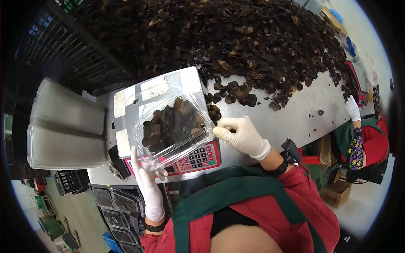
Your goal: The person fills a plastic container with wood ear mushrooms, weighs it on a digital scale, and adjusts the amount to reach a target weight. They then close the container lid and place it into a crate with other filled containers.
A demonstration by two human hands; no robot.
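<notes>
A clear plastic clamshell box (188,100) with ribbed edges holds dark brown wood ear mushrooms (168,126). It is tilted over the red and white weighing scale (187,80). My left hand (147,181), in a white glove, grips the near left corner of the box, with a finger stretched along its side. My right hand (242,135), also gloved, pinches the box's right corner with curled fingers. The scale's keypad (197,159) shows just below the box.
A large heap of wood ear mushrooms (236,46) covers the far side of the metal table (278,126). Stacked clear boxes (67,126) stand at left, beside a black crate (76,50). Filled boxes (116,219) sit below the table edge. Another person's gloved hand (353,109) is near a second scale (357,86) at right.
</notes>
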